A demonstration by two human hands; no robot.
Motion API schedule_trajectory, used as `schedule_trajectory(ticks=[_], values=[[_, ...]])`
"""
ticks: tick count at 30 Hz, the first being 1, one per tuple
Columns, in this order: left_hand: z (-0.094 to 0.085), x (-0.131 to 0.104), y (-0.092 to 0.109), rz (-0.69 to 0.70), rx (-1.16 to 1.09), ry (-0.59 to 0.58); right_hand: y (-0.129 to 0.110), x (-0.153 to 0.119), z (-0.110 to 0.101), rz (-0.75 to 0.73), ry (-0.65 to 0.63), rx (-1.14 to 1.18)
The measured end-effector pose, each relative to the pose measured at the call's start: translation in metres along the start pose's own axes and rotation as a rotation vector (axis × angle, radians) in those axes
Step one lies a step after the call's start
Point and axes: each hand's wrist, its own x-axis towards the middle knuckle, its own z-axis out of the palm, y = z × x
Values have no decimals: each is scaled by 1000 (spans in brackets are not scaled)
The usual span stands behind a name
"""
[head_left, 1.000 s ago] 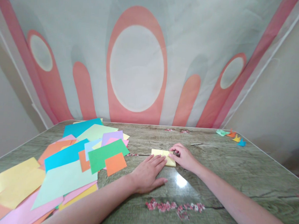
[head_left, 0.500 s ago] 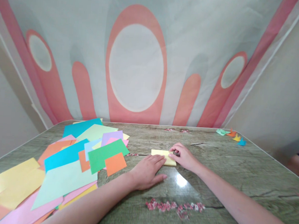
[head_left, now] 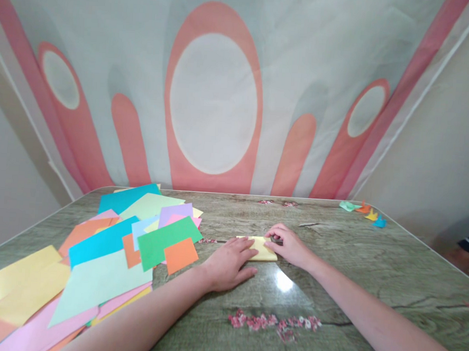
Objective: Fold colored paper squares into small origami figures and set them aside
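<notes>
A folded pale yellow paper (head_left: 265,250) lies flat on the wood-patterned table (head_left: 316,276), near the middle. Over its left part rests my left hand (head_left: 232,263), palm down with fingers spread and the thumb apart, covering that side of the sheet. My right hand (head_left: 288,246) is at the paper's upper right corner, its thumb and bent index finger closed on the edge there. The remaining right fingers are curled and partly hidden.
Colored paper sheets (head_left: 96,283) overlap across the table's left side, beside my left forearm. Small folded paper figures (head_left: 371,214) in green, orange, yellow and blue stand at the far right corner. Part of a person (head_left: 468,253) shows at the right edge.
My left hand has shifted slightly left and up over the paper, uncovering more of its middle. My right hand stays at the same corner.
</notes>
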Motion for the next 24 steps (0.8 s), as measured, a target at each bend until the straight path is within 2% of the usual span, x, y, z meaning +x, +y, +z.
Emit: schedule_trajectory(ticks=[24], values=[[2,0,0,-3,53,-5,6,2,-2,55,-2,-1]])
